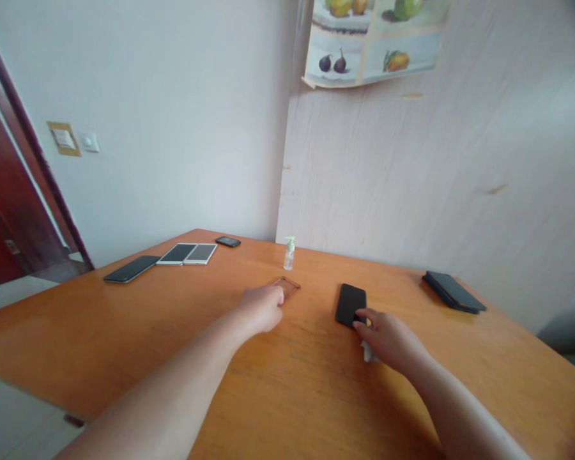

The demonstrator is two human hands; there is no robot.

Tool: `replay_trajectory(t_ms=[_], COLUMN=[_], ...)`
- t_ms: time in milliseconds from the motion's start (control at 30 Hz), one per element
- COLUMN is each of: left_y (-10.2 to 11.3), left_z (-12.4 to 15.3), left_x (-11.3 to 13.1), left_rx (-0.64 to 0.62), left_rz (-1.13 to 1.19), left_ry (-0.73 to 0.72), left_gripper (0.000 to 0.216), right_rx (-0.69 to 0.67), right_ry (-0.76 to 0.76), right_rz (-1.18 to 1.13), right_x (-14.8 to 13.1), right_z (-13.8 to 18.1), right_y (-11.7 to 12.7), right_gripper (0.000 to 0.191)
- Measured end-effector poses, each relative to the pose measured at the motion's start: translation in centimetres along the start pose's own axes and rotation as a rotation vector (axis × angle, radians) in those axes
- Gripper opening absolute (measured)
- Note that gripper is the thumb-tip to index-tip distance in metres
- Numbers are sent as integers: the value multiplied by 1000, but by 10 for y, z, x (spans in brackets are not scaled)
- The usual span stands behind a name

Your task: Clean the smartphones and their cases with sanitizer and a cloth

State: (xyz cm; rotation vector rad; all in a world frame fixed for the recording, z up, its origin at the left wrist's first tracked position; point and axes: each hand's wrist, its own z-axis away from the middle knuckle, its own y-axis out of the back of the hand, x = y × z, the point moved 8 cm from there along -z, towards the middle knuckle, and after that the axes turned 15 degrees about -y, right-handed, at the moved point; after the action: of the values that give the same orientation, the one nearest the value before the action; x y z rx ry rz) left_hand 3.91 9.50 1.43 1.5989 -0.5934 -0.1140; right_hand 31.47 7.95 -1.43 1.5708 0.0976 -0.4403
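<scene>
A clear, brownish-edged phone case (293,285) is at the middle of the wooden table, its near left part covered by my left hand (264,308). That hand's fingers are closed at the case's edge, partly hidden from view. To the right, my right hand (388,335) pinches the lower right corner of a black phone (349,301) between thumb and fingers. The phone's dark face is up, and it appears to rest on or just above the table. A crumpled white tissue (368,352) pokes out beneath the right palm.
A small clear pump bottle (289,257) stands behind the case. At the left lie a large dark tablet (131,269), two white-framed devices (177,253) and a small black phone (228,241). Stacked dark devices (453,292) lie at the right. Walls close off the table's back.
</scene>
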Motion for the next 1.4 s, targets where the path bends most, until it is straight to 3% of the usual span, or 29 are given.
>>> replay_trajectory(t_ms=[133, 233, 367, 467, 667, 767, 1000, 1200, 1400], left_y=[-6, -6, 6, 3, 0, 6, 7, -14, -34], left_z=[12, 17, 15, 13, 17, 18, 20, 18, 15], left_x=[38, 53, 52, 44, 45, 45, 51, 81, 109], left_rx=[-65, -68, 14, -28, -121, -137, -124, -96, -69], left_rz=[122, 237, 55, -77, -64, -64, 63, 216, 283], left_ry=[-170, -252, -296, -255, -242, -244, -353, -518, -597], left_gripper=[23, 25, 52, 72, 57, 48, 47, 52, 60], right_rx=[42, 109, 112, 89, -125, -151, -20, 213, 303], right_ry=[-10, -17, -37, -41, -4, 16, -20, -196, -193], right_rz=[-106, -160, -291, -411, -342, -292, -304, -375, -470], right_x=[-4, -4, -4, -5, -12, -13, 1, 29, 20], right_z=[2, 3, 5, 6, 7, 7, -5, -13, 7], right_y=[12, 23, 29, 28, 1, -7, 2, 29, 55], right_gripper=[42, 40, 39, 36, 19, 16, 25, 29, 22])
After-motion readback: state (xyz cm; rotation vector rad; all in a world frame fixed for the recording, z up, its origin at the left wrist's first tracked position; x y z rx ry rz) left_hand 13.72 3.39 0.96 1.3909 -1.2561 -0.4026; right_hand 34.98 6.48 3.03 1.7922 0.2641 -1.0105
